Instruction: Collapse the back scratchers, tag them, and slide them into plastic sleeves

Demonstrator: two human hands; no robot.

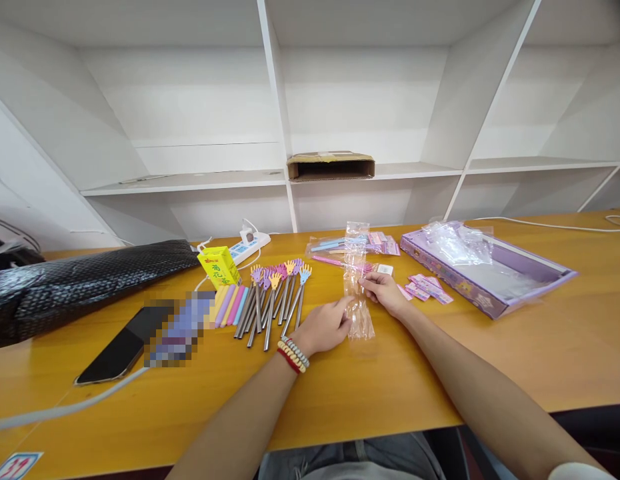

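A long clear plastic bag (357,267) stands crinkled between my two hands over the table. My left hand (326,327), with bracelets on the wrist, is closed on its lower left side. On the right edge, my right hand (383,290) pinches the same film. Left of my left hand lie several metal rods topped with colourful hand-shaped heads (277,283). Beside them is a row of pastel tubes (233,303). Behind the bag are packaged items in clear sleeves (385,241) and a pink stick (330,261). Small pink cards (427,289) lie right of my right hand.
A purple open box (460,290) with clear bags (457,243) stands at the right. On the left are a phone (127,343), a yellow drink carton (220,265), a power strip (250,248) and a black wrapped bundle (90,280). A cardboard box (331,159) sits on the shelf.
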